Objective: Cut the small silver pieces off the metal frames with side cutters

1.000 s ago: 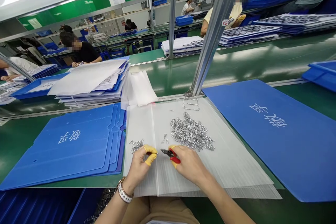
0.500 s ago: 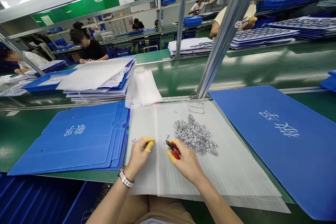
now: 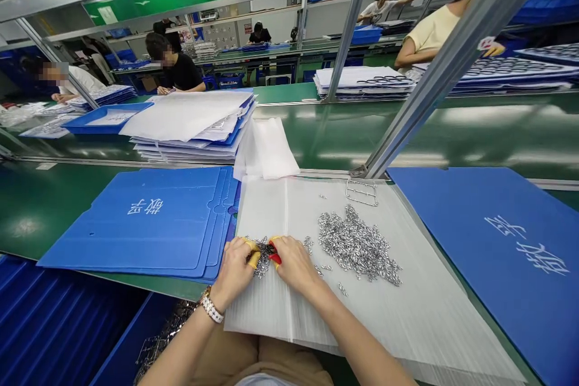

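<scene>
My left hand (image 3: 235,268) and my right hand (image 3: 294,262) meet over a small heap of tiny metal parts (image 3: 261,265) at the left of a white corrugated sheet (image 3: 384,313). Yellow finger cots cover several fingertips. My right hand is closed on small red-handled cutters (image 3: 270,251). The fingers of my left hand are pinched together at the cutter's tip, on something too small to make out. A larger pile of shiny metal parts (image 3: 357,245) lies just right of my hands. A wire frame (image 3: 362,192) rests at the sheet's far edge.
Blue corrugated boards (image 3: 149,220) lie at the left and another blue board (image 3: 506,253) at the right. A stack of white sheets and trays (image 3: 194,126) stands behind. A slanted metal post (image 3: 434,78) rises from the bench. Other people work at benches beyond. Blue bins (image 3: 54,325) sit below left.
My hands have come together over the small heap at the left; before they were apart. The view has shifted, so everything sits further right and lower in the frame.
</scene>
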### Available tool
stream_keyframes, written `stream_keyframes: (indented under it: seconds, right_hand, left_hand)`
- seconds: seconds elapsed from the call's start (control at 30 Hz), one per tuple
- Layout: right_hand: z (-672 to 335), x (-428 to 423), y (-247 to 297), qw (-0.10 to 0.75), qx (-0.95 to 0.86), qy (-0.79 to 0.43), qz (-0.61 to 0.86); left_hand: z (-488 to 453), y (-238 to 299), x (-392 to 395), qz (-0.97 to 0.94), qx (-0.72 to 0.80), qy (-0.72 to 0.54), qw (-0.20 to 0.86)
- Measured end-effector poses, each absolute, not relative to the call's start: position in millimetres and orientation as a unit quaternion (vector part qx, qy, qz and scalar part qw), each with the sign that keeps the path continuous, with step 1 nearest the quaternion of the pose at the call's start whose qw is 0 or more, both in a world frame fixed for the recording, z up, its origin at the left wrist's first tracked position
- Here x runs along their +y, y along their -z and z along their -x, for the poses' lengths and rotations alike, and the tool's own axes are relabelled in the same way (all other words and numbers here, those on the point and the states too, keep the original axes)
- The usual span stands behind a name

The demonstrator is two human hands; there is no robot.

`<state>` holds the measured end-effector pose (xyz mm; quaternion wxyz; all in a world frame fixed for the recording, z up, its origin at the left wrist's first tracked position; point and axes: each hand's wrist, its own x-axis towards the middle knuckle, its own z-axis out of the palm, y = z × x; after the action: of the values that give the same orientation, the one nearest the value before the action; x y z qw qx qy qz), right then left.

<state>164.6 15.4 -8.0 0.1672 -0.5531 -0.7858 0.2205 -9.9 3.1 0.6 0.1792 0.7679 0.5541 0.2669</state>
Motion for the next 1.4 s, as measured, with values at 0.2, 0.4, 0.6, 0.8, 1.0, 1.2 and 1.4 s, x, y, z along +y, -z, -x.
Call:
stream_keyframes:
  seconds: [0.2, 0.4, 0.6, 0.8, 1.0, 1.2, 1.4]
  right_hand:
    - [-176, 19, 4, 0.161, -0.788, -0.255, 0.537]
    - [-199, 11, -5, 0.256, -0.709, -0.342, 0.561]
    - [-207, 4, -11, 0.423, -0.550, -0.491, 0.527]
    - [-202, 4, -12, 0.479, -0.477, -0.555, 0.486]
    - [-177, -11, -21, 0.536, -0.389, -0.598, 0.451]
    - [-156, -18, -24, 0.592, -0.341, -0.569, 0.458]
    - [-154, -9, -22, 0.591, -0.334, -0.570, 0.463]
  left_hand:
    - [-3, -3, 5, -0.801, 0.535, -0.228, 0.142]
    - [-10, -12, 14, -0.862, 0.475, -0.160, 0.074]
    - [-5, -15, 23, -0.863, 0.451, -0.210, 0.090]
    - [4, -14, 22, -0.820, 0.456, -0.311, 0.154]
    - [-15, -23, 15, -0.603, 0.476, -0.458, 0.448]
    - [-39, -13, 1, -0.423, 0.496, -0.522, 0.550]
    - [-36, -7, -2, -0.570, 0.532, -0.432, 0.454]
